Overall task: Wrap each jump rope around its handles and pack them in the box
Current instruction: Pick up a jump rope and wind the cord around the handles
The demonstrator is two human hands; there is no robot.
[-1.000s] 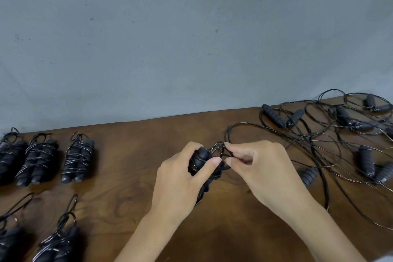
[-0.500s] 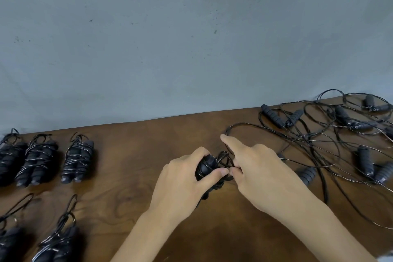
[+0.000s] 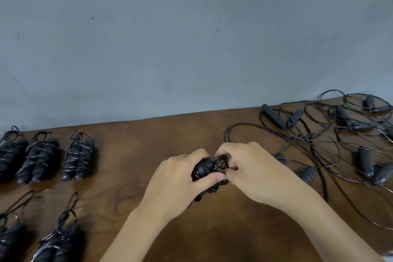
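Near the middle of the wooden bench (image 3: 148,144), the left hand (image 3: 178,178) grips a jump rope bundle (image 3: 204,169), fingers and thumb curled round the paired handles, while the right hand (image 3: 255,168) pinches the cord loops at the bundle's top. Toward the left edge lie wrapped bundles (image 3: 78,156), and at the far right corner sprawl loose ropes (image 3: 319,134), well apart from the hands.
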